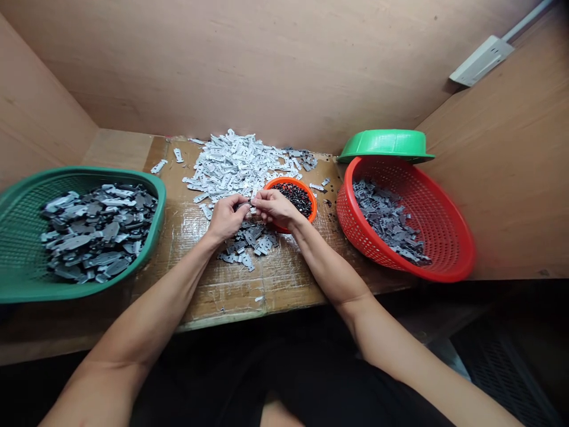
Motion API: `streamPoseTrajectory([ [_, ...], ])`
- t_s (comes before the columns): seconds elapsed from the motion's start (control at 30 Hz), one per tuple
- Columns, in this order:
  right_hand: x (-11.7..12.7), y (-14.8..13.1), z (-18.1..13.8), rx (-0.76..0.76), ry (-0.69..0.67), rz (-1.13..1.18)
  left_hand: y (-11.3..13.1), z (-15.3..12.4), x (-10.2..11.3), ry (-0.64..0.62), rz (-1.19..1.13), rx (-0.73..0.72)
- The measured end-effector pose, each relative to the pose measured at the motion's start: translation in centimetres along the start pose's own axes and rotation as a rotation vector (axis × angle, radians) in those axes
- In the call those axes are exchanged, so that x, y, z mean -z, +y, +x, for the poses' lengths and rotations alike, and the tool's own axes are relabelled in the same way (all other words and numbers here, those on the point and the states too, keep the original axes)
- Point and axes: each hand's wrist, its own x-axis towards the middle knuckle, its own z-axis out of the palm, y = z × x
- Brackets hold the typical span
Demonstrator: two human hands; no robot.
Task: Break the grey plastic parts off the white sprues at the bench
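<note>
My left hand (pixel 229 217) and my right hand (pixel 276 207) meet over the middle of the table, fingertips pinched close together. Between the left fingers is a small dark metal part (pixel 242 205), mostly covered by the fingers. The right thumb and forefinger are closed at its end; what they pinch is too small to make out. Just beneath the hands lies a small heap of grey metal plates (pixel 258 237). An orange bowl (pixel 315 204) of small black pieces (pixel 294 197) stands partly behind my right hand. Beyond spreads a large pile of pale metal plates (pixel 235 160).
A green basket (pixel 160 201) at left holds assembled-looking metal pieces (pixel 100 231). At right a red basket (pixel 448 237) with grey plates (pixel 386 219) tilts beside an upturned bright green basket (pixel 384 143). Wooden panels (pixel 267 65) enclose the table (pixel 213 299); a power socket (pixel 481 61) is mounted right.
</note>
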Motion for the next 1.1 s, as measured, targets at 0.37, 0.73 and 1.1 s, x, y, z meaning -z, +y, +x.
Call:
streamPoseTrajectory([
  [0.37, 0.7, 0.3, 0.1, 0.079, -0.009, 0.022, 0.9, 0.3, -0.1, 0.104, -0.315, 0.221],
  [0.73, -0.4, 0.5, -0.2, 0.074, -0.083, -0.001, 1.1, -0.1, -0.4, 0.068, -0.338, 0.188],
  [1.1, -1.0, 1.1, 0.0, 0.145, -0.004, 0.022, 1.1, 0.0, -0.4, 0.128, -0.383, 0.210],
])
